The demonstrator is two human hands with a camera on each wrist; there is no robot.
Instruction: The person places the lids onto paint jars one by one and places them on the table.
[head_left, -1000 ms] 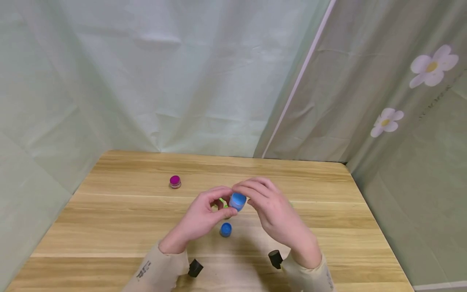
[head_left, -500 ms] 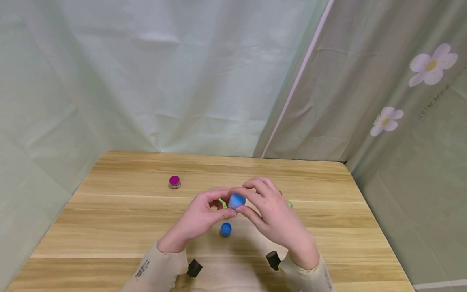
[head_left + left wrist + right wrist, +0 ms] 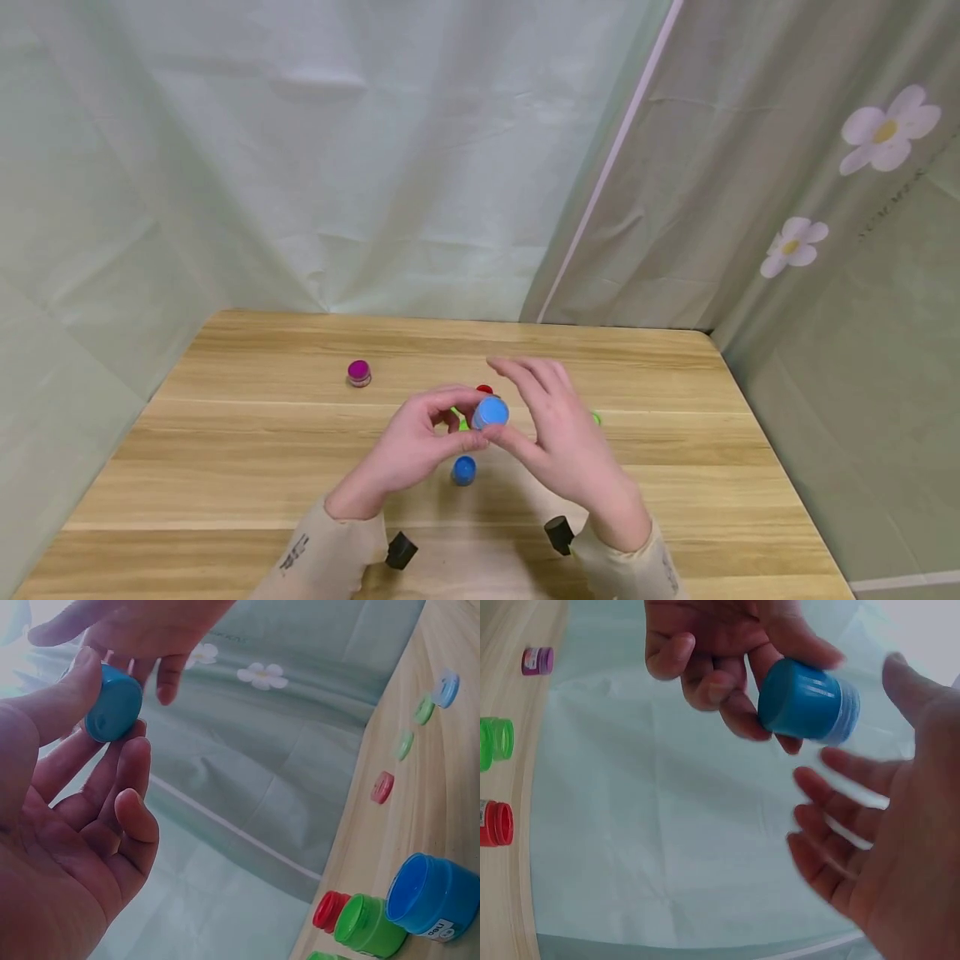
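My left hand (image 3: 408, 442) pinches a small blue jar (image 3: 491, 413) between thumb and fingers, raised over the table. In the right wrist view the jar (image 3: 802, 697) lies sideways, its paler ridged end turned toward my right hand (image 3: 885, 810). The fingers of that hand are spread apart, with a gap to the jar there; in the head view its thumb overlaps the jar's edge. Below the hands, an uncapped blue jar (image 3: 435, 896) stands on the table beside a green jar (image 3: 371, 925) and a red jar (image 3: 330, 910).
A purple jar (image 3: 359, 373) stands farther back on the left of the wooden table (image 3: 225, 467). Several loose lids lie in a row: red (image 3: 382, 787), two green, and a pale blue lid (image 3: 447, 689). A curtain (image 3: 420, 167) hangs behind the table.
My right hand's fingers, earlier over the jar's top, have lifted and spread away from it. A red jar now shows behind. The left hand still holds the jar in nearly the same place.
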